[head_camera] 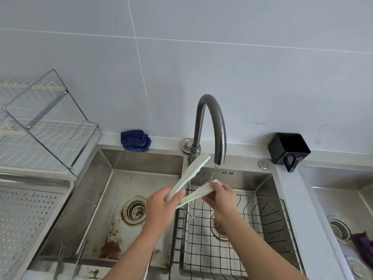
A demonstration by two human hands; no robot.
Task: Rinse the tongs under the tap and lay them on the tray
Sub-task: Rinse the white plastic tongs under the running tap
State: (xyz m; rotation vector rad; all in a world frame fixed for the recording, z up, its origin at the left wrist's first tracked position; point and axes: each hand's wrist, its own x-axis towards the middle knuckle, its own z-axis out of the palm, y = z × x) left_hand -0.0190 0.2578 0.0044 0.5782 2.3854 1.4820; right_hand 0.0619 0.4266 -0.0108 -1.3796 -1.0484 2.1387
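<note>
Head view: we are rinsing. Our left hand (161,205) grips the tongs (194,169); our right hand (221,196) pinches one tip under the tap (212,118), near the sink's (141,158) back edge. Next, we think, comes the tray (30,219) at the bench's (165,146) left edge.

Both bare forearms reach in from below, the left rising from bottom centre, the right angling up and leftward from the lower right. The left hand (163,205) is back-up, fingers curled under and thumb laid along the top, gripping the joined end of the tongs (193,168). The right hand (221,197) sits just beside it, wrist bent, fingertips (217,185) and thumb pinching the tip of the lower blade. The hands are close together but not touching.
</note>
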